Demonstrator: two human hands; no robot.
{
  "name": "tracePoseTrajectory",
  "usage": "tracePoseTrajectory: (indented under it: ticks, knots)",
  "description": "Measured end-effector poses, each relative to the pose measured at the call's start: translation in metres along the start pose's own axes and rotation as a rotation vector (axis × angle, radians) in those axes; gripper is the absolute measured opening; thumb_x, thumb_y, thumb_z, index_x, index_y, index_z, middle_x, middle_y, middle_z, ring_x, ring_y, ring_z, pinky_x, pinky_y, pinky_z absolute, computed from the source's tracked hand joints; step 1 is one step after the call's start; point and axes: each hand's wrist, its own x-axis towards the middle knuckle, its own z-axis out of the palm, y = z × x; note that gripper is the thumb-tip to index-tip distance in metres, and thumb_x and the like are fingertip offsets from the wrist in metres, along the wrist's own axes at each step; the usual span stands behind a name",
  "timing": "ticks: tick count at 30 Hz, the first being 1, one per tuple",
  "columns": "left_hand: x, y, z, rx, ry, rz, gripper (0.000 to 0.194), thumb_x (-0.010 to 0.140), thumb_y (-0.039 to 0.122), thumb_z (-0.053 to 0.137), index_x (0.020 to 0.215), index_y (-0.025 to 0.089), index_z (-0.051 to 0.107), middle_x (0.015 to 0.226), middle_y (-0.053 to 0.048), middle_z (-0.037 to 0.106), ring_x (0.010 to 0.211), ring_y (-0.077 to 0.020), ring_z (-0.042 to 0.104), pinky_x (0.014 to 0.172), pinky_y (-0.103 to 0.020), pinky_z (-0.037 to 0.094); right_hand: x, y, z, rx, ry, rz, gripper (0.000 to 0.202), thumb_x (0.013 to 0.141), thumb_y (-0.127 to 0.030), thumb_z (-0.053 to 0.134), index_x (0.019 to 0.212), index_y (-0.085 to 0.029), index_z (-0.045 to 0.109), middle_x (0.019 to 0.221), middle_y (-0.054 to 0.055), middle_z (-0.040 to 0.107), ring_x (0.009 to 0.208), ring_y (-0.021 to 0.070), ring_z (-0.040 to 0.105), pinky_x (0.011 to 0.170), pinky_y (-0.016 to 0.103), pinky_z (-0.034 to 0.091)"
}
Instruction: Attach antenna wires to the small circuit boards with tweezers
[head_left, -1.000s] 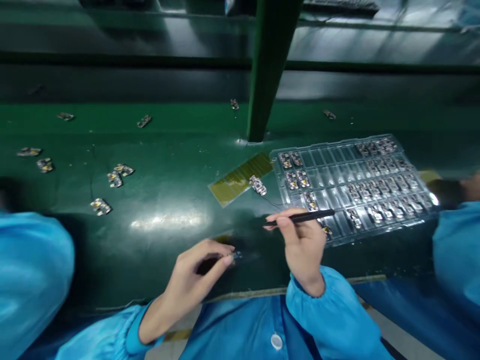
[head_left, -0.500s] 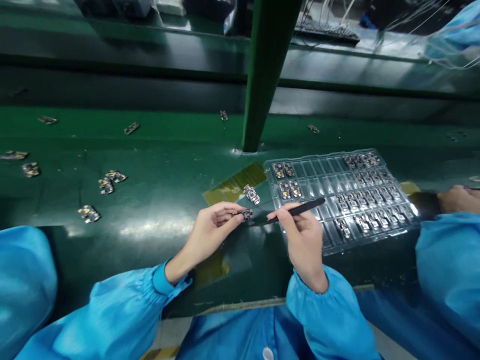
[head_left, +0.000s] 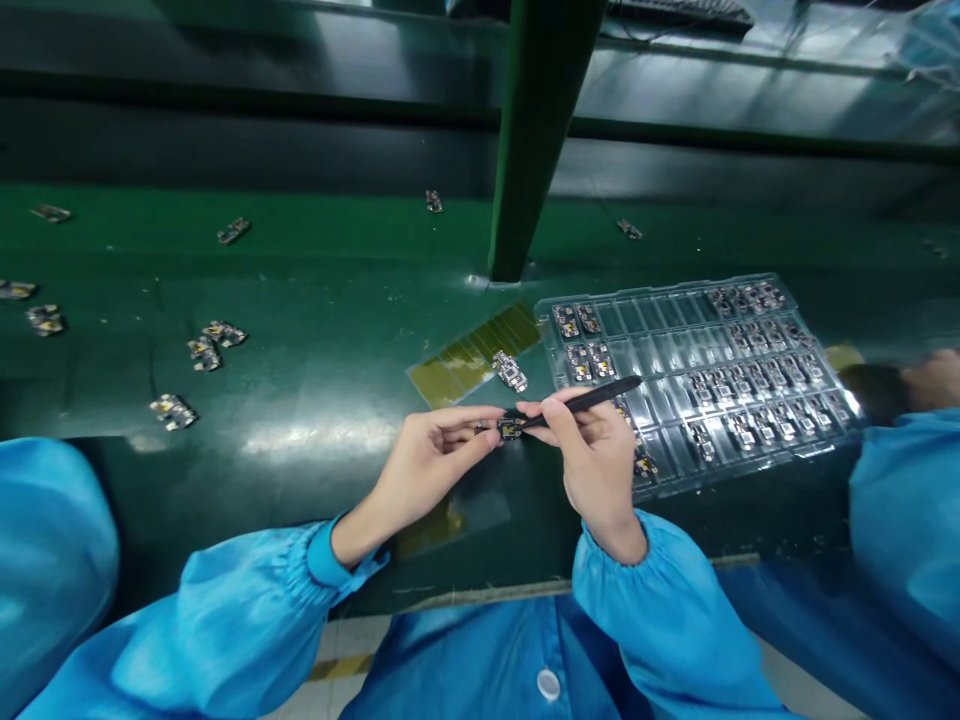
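My left hand (head_left: pixel 439 455) pinches a small circuit board (head_left: pixel 510 428) between thumb and fingers, just above the green bench. My right hand (head_left: pixel 596 455) is closed on black tweezers (head_left: pixel 604 393), held like a pen, with the tips at the board's right end. Whether the tips grip a part of it is too small to tell. Another circuit board (head_left: pixel 511 371) lies just beyond, over the edge of a strip of amber tape (head_left: pixel 472 355). To the right, a clear plastic tray (head_left: pixel 652 345) holds several circuit boards in its slots, partly hidden behind my right hand.
Several loose boards, some with thin wires, lie on the left (head_left: pixel 174 411) and along the back of the bench (head_left: pixel 433 201). A green post (head_left: pixel 529 150) rises behind the tape. Co-workers' blue sleeves (head_left: pixel 907 500) flank me on both sides.
My right hand has moved left, bringing the tweezers' tips from beside the board to its right end. The board in my left hand has turned slightly. The view has tilted a little downward.
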Motion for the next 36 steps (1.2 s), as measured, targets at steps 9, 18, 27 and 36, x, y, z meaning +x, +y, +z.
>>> tracePoseTrajectory:
  ticks: [9,18,27,36]
  knots:
    - [-0.001,0.002,0.001,-0.009,-0.008,-0.031,0.027,0.081,0.03,0.077,0.106,0.018,0.077,0.079,-0.005,0.078,0.071,-0.0173,0.073,0.063,-0.024,0.057,-0.001,-0.003,0.003,-0.06,0.052,-0.027,0.02,0.084,-0.037,0.073,0.084,-0.018,0.064,0.075,0.001,0.075,0.078,0.0201,0.078,0.068,0.031,0.068]
    - [-0.001,0.0,0.001,0.032,-0.015,-0.001,0.026,0.083,0.03,0.075,0.105,0.017,0.075,0.083,-0.006,0.078,0.073,-0.0183,0.073,0.065,-0.025,0.059,-0.001,-0.003,0.004,-0.073,0.04,-0.054,0.016,0.085,-0.032,0.073,0.085,-0.018,0.066,0.075,0.001,0.075,0.077,0.0185,0.077,0.067,0.028,0.068]
    - [-0.002,-0.004,0.005,-0.047,0.023,0.088,0.014,0.081,0.025,0.076,0.092,0.018,0.073,0.089,-0.002,0.076,0.076,-0.0142,0.074,0.066,-0.019,0.058,-0.007,-0.002,0.007,-0.1,0.049,-0.091,0.014,0.084,-0.029,0.073,0.083,-0.018,0.066,0.074,0.0,0.075,0.074,0.0161,0.077,0.067,0.025,0.066]
    - [-0.002,-0.008,0.006,-0.084,0.089,0.145,0.013,0.082,0.023,0.076,0.088,0.018,0.066,0.076,0.002,0.071,0.07,-0.0087,0.069,0.064,-0.015,0.053,-0.016,0.012,0.006,-0.283,-0.005,-0.329,0.004,0.089,-0.02,0.068,0.093,-0.021,0.066,0.088,0.003,0.073,0.082,0.016,0.074,0.072,0.027,0.064]
